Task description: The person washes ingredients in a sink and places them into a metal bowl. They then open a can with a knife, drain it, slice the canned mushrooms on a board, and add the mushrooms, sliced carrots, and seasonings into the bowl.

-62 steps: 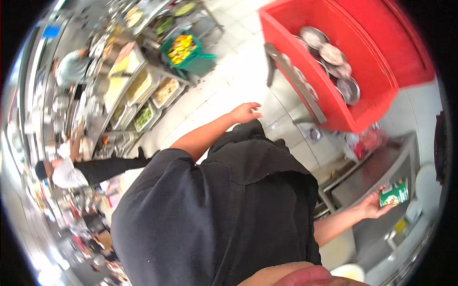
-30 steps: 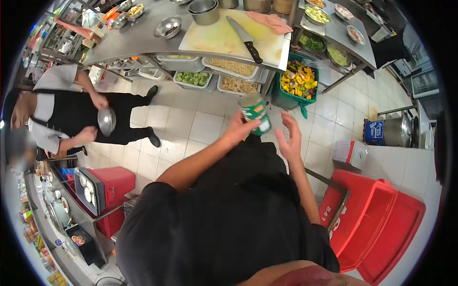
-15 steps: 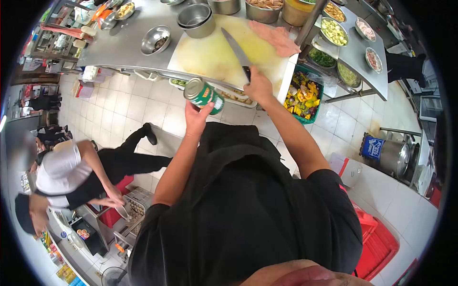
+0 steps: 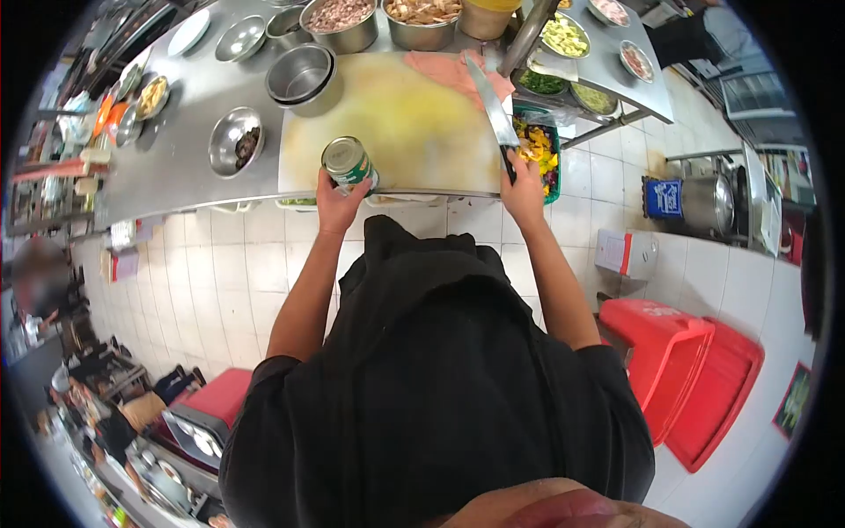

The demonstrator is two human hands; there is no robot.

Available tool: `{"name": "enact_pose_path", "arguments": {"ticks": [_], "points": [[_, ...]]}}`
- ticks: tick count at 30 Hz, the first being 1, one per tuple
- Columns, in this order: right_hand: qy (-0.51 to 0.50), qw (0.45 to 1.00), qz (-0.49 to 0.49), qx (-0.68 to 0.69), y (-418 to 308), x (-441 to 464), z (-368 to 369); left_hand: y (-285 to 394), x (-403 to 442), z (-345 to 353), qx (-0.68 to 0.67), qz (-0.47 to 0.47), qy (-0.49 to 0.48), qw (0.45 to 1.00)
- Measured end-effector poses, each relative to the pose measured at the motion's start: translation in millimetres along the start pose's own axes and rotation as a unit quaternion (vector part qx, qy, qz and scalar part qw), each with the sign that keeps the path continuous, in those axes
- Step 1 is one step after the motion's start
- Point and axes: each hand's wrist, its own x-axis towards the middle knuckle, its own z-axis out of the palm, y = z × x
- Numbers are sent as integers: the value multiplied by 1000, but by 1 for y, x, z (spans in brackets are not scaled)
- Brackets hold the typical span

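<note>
Green can (image 4: 349,167) and long knife (image 4: 491,99) are being held at a cutting board (image 4: 396,119).
The left hand (image 4: 336,208) is gripping the can at the board's near edge; the right hand (image 4: 525,192) is clasping the knife's black handle, its blade pointing away over a pink cloth (image 4: 440,72).

Left grip (image 4: 340,204): I hold it curled.
Right grip (image 4: 525,187): I fold it closed.
Arms (image 4: 563,282): mine both reach forward.

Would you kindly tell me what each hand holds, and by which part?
Left hand: green can, by its lower side. Right hand: knife, by its black handle.
</note>
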Motion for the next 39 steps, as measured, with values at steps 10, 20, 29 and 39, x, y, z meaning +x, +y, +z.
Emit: {"name": "enact_pose_path", "arguments": {"ticks": [10,20,29,39], "points": [[44,819,324,472,-72,-54,-16,-53,81,-30,-12,30,-93,995],[-116,803,349,470,-105,-75,7,-26,80,-53,73,137,-118,981],[-240,875,272,321,-189,-36,-73,-37,96,-59,61,177,-142,972],[-397,912,40,-97,-257,58,-129,-34,99,-60,18,151,-195,969]]}}
